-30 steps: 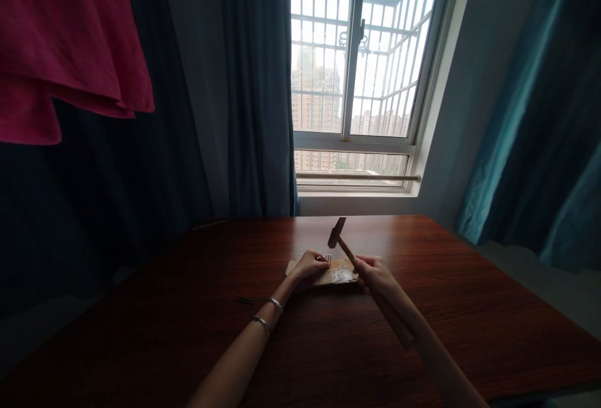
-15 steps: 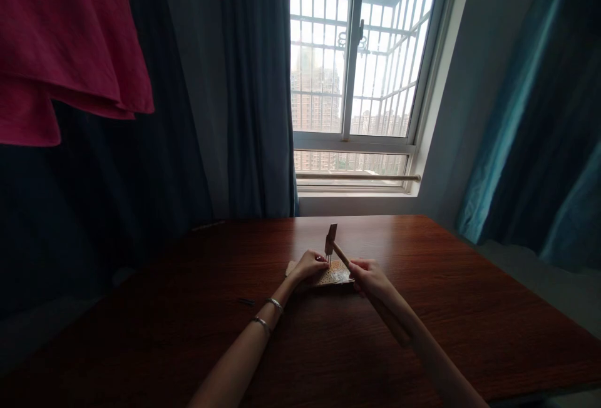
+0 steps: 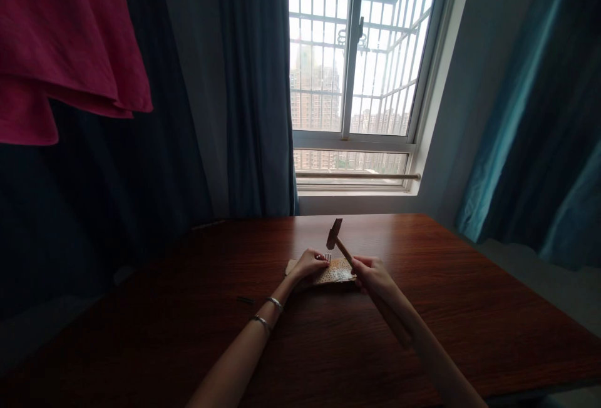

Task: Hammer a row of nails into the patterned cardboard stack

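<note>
A hammer with a wooden handle is gripped in my right hand, which is closed around the handle. Its dark metal head is raised a little above several thin upright nails. These stand close together in a light board dotted with many small dark holes or marks. My left hand rests over the board's left part, thumb and fingers pinched at one of the nails; the fingertips partly cover it. Two silver bangles circle my left wrist and forearm.
The board lies on a dark red-brown wooden table. A few thin dark pieces, perhaps nails, lie left of my left wrist. Beyond the table are a barred window and blue curtains. A pink cloth hangs at upper left.
The hammer head has lifted off the nails and tilted slightly to the right, leaving a gap above them. My left hand stays in place at the board.
</note>
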Available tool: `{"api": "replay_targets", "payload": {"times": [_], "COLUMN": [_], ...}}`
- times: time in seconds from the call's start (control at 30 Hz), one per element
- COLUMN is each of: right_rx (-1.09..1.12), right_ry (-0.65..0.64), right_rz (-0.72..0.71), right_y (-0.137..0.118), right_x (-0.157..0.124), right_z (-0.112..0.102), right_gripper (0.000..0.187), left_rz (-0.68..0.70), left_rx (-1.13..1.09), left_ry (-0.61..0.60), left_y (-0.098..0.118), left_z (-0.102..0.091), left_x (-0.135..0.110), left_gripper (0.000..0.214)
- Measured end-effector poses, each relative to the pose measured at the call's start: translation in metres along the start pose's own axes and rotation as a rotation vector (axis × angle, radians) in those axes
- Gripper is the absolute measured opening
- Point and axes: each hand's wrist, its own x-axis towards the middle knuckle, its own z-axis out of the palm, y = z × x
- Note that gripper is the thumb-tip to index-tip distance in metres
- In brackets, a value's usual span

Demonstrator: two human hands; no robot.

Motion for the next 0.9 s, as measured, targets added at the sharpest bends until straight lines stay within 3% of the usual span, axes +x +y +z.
{"api": "replay_targets", "payload": {"times": [0.17, 0.53, 0.9], "right_rx": [-0.038, 0.009, 0.026], "right_ry": [-0.03, -0.003, 0.018], "right_rz": [-0.022, -0.01, -0.009], "right_y": [0.002, 0.001, 0.01], "right_x": [0.0, -0.004, -0.002], "right_z": [0.0, 0.001, 0.0], "right_gripper": [0.039, 0.035, 0.037], "left_rz": [0.124, 0.108, 0.165], "left_rx": [0.063, 0.092, 0.055], "left_ry": [-0.015, 0.02, -0.018], "left_y": [-0.008, -0.008, -0.001], "left_z": [0.001, 0.002, 0.003], "left_x": [0.005, 0.005, 0.002], "left_gripper": [0.035, 0.034, 0.027]}}
